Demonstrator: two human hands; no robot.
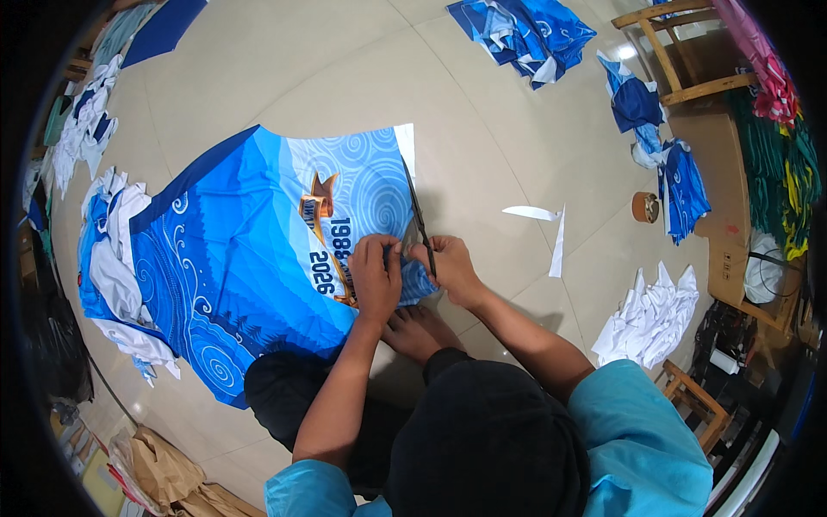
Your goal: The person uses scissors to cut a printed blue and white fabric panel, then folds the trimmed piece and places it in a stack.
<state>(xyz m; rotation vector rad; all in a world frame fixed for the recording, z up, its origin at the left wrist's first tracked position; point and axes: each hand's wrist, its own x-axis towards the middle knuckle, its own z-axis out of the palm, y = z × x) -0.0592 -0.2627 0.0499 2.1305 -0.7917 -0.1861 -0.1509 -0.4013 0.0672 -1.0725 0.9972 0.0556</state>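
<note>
A large blue printed fabric panel [245,239] lies spread on the floor, with swirls, a ribbon motif and some printed writing. My left hand [378,274] presses and pinches its near right part, where the fabric is bunched. In my right hand [455,268] is a pair of dark scissors [418,216], its blades pointing away from me along the panel's right edge. A white margin [405,145] still joins the panel beyond the blade tips. My bare foot [420,333] is just below the bunched fabric.
Thin white offcuts [557,242] lie right of my hands. A tape roll [645,207], blue fabric pieces [683,187] and a white fabric pile [646,320] are farther right. More blue fabric [530,39] lies at the top, crumpled garments [116,258] at left. A cardboard box [707,194] borders the right.
</note>
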